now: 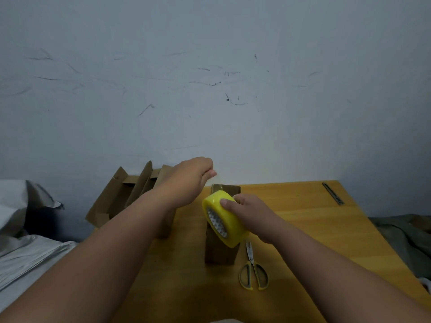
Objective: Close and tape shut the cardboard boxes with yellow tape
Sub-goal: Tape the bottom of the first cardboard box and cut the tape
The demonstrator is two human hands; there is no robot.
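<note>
Box (221,250) near table (303,217) middle; right hand (247,215) grips tape roll (225,220), left hand (189,180) pinches tape end. Risk: strip twists, sticks crooked.

We see a closed brown cardboard box (221,250) standing upright near the middle of the wooden table (314,229), a clear strip of tape shining along its top. A fat yellow tape roll (225,221) (its core a pale patterned ring) hangs tilted just above that box, a thin strip of tape rising from it. Behind and to the left of the closed box stand open boxes (123,197), flaps up.
</note>
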